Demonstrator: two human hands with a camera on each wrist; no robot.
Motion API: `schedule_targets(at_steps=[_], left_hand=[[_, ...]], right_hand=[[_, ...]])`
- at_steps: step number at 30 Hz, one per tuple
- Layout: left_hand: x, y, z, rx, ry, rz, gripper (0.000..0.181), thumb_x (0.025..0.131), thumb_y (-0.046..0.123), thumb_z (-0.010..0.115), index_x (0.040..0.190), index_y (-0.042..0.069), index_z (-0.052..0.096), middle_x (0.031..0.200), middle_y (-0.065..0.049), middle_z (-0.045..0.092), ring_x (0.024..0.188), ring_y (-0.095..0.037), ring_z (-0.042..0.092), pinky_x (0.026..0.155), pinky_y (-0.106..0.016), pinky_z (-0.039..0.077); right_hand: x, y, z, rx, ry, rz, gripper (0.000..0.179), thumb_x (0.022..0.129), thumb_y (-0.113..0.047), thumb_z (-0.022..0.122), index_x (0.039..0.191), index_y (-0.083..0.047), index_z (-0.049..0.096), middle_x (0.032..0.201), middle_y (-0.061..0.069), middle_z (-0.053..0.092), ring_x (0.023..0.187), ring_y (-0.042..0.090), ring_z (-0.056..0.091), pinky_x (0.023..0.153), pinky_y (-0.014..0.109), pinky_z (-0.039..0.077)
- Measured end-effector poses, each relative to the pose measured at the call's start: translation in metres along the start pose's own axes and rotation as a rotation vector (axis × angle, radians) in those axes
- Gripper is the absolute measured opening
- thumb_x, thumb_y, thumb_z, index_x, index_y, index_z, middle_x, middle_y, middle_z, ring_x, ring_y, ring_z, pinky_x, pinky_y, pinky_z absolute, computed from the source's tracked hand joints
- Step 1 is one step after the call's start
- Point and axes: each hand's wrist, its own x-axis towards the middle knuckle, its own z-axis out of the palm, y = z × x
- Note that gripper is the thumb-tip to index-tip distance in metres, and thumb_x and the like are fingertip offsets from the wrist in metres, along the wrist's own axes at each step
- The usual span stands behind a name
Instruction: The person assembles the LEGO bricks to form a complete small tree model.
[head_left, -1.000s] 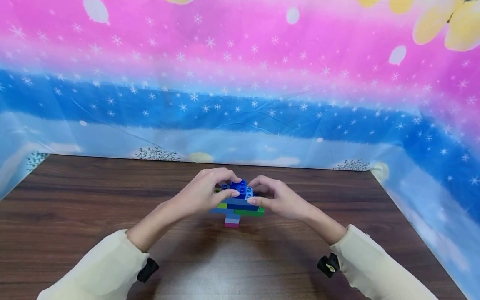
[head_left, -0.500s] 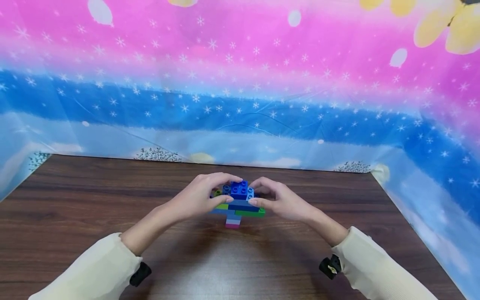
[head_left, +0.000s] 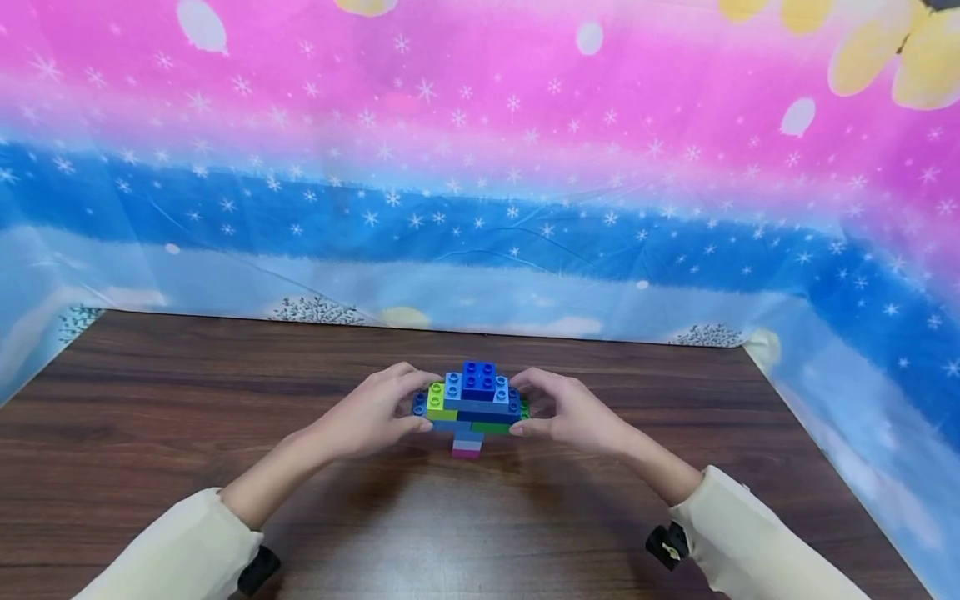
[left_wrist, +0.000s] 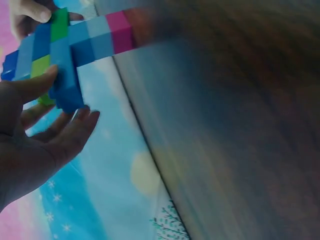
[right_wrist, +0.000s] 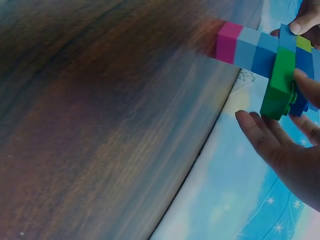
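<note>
A toy brick structure (head_left: 480, 406) stands upright on the table in the head view. Its narrow foot ends in a pink brick (head_left: 466, 454), and wider rows sit above it. A dark blue brick (head_left: 478, 382) with studs tops the stack. My left hand (head_left: 367, 417) holds the left end, thumb in front near the lime brick (left_wrist: 41, 65) and fingers behind. At the other end, around the green brick (right_wrist: 281, 80), my right hand (head_left: 581, 412) has its thumb in front and its fingers behind. Whether every fingertip touches is hard to tell.
The brown wooden table (head_left: 187, 392) extends around the structure. A pink and blue patterned cloth (head_left: 480, 208) hangs along its back edge and down the right side. Black straps (head_left: 258, 571) show at both sleeve cuffs.
My left hand has let go of the dark blue top brick and slid left and down to the structure's left end. My right hand has shifted slightly right and lower. The structure stays in place.
</note>
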Motion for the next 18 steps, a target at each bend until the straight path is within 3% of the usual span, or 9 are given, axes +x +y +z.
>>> schedule_targets(at_steps=[6,12,18], left_hand=[[0.000,-0.008,0.002,-0.045,0.038,-0.020,0.046,0.081,0.006,0.068,0.123,-0.004,0.052,0.102,-0.011,0.054,0.086,-0.020,0.058,0.071,-0.027,0.049],[0.008,-0.014,0.008,-0.101,0.090,-0.104,0.029,0.085,0.009,0.064,0.109,-0.004,0.054,0.095,-0.009,0.061,0.086,-0.020,0.058,0.073,-0.031,0.049],[0.011,-0.018,0.013,-0.143,0.054,-0.146,0.022,0.084,0.010,0.066,0.100,-0.002,0.056,0.084,-0.004,0.062,0.077,-0.015,0.058,0.066,-0.027,0.047]], right_hand=[[0.000,0.004,0.000,-0.005,0.019,0.041,0.032,0.083,-0.011,0.067,0.113,-0.005,0.056,0.100,0.004,0.061,0.086,0.016,0.058,0.074,0.030,0.049],[0.003,0.015,0.000,0.203,0.002,0.111,0.028,0.089,-0.007,0.059,0.112,0.007,0.052,0.096,0.015,0.058,0.077,0.024,0.064,0.070,0.042,0.052],[0.003,0.025,0.003,0.320,-0.031,0.151,0.027,0.088,0.000,0.058,0.110,0.012,0.050,0.095,0.018,0.057,0.080,0.029,0.065,0.072,0.042,0.051]])
